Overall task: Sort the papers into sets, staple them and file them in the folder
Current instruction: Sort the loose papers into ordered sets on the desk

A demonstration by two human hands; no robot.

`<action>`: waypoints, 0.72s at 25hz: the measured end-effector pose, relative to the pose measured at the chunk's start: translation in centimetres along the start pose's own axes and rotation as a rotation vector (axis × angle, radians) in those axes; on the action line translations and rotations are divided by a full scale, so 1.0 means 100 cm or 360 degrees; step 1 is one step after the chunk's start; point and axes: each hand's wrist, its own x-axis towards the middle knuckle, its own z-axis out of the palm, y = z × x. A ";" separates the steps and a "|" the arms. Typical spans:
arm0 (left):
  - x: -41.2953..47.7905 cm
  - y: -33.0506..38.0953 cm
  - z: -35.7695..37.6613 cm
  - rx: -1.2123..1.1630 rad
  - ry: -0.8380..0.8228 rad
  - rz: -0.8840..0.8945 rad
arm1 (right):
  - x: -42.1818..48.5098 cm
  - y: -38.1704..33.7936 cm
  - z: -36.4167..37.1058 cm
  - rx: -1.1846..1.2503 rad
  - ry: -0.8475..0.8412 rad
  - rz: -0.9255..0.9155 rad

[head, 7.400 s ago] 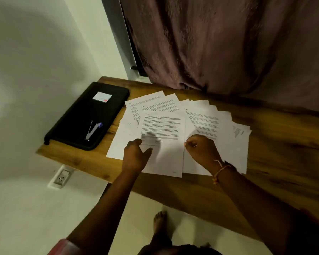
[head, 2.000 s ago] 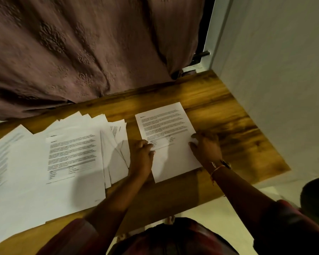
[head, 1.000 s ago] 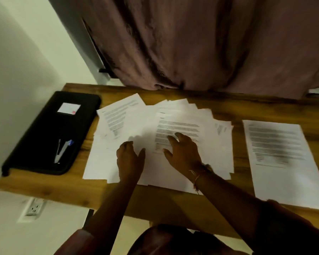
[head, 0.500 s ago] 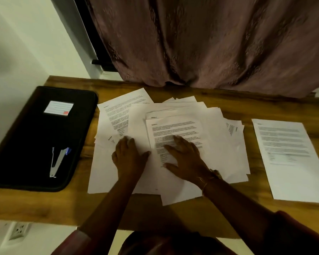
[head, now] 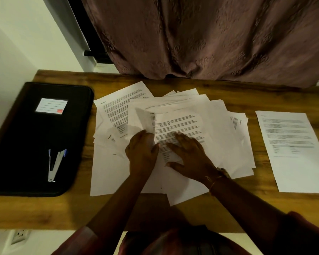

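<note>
Paper (head: 143, 120), left hand (head: 142, 152) pinching, right hand (head: 191, 160) flat

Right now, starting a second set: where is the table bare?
The brown wooden table is bare between the crowded middle pile of white papers and the single white sheet, and along its near edge before the black folder.
</note>
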 end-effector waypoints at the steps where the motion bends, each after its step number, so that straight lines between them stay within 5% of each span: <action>1: 0.000 0.001 0.002 -0.0157 0.0022 0.0058 | 0.000 -0.001 0.000 -0.0004 0.0007 0.0003; 9: 0.011 0.005 0.007 -0.0647 0.0115 -0.0032 | 0.000 0.006 0.008 0.0088 0.0099 0.0218; 18: 0.030 0.035 -0.014 -0.1072 -0.0085 -0.0556 | 0.002 0.003 0.007 0.0068 0.0097 0.0237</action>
